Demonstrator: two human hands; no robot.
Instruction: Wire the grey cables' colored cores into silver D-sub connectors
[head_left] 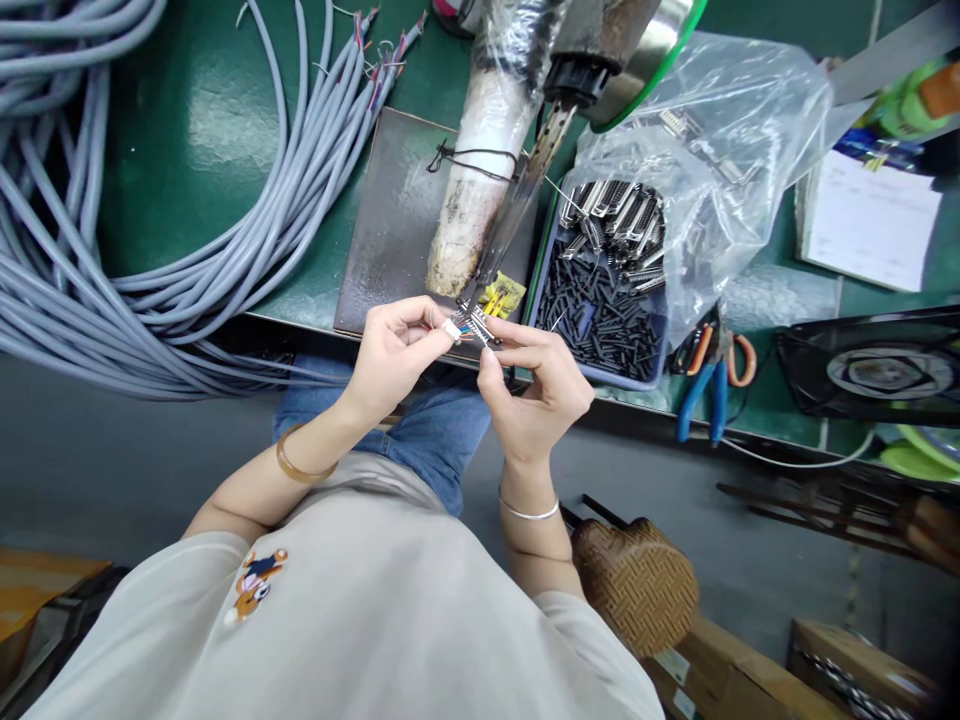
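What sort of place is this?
Probably a cable-assembly bench in an electronics workshop: grey cable bundles lie on the green table, a blue tray holds connector parts, and the left hand and right hand hold a small wired connector.

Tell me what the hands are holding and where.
A small connector with coloured wires: the left hand pinches the wires, the right hand pinches the connector's right end, fingertips only.

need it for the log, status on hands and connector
Left hand pinches wires. Right hand pinches connector. Soldering iron just above it; parts tray close right.
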